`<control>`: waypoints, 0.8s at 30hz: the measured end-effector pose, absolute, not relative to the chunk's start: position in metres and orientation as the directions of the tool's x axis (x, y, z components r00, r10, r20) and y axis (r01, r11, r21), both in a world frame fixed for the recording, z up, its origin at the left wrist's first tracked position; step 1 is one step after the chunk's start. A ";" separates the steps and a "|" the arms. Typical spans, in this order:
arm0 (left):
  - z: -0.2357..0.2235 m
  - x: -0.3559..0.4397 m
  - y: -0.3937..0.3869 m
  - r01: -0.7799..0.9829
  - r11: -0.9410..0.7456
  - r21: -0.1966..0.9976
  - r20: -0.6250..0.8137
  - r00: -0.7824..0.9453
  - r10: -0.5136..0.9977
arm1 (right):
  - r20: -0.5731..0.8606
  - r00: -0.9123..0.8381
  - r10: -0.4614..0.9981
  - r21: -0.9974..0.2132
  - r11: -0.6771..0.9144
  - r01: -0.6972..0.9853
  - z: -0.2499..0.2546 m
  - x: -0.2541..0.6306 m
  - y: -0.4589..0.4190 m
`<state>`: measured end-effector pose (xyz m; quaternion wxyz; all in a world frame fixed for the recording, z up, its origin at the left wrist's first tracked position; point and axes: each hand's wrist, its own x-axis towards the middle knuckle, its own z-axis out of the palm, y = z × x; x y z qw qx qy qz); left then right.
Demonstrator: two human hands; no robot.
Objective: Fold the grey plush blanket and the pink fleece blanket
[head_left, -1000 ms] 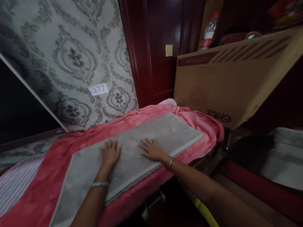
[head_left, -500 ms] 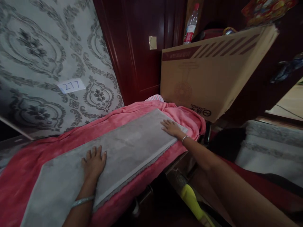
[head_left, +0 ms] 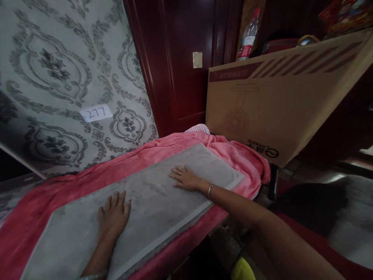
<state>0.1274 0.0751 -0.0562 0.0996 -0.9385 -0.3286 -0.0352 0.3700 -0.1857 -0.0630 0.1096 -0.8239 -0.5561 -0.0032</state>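
Note:
A long grey mat point(head_left: 151, 194) lies flat on a pink blanket point(head_left: 233, 155) spread over a raised surface. My left hand point(head_left: 113, 216) rests palm down on the mat's near left part, fingers stretched out. My right hand point(head_left: 185, 178) lies flat on the mat further right, fingers spread and pointing left, a thin bangle on its wrist. Neither hand holds anything.
A patterned grey panel with a label reading 277 point(head_left: 96, 112) leans behind the blanket. A large cardboard box point(head_left: 279, 105) stands at the right, a plastic bottle point(head_left: 247, 37) behind it. Dark red wooden door point(head_left: 186, 58) at the back. A yellow object point(head_left: 243, 270) sits low in front.
My right hand has slid back left from the mat's far right end towards its middle. My left hand has stayed in about the same spot on the mat.

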 end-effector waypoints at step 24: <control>-0.061 0.125 0.074 0.625 -0.770 -0.127 0.128 0.780 0.612 | 0.069 0.932 0.356 -0.156 -0.919 0.363 -0.059 0.510 -0.230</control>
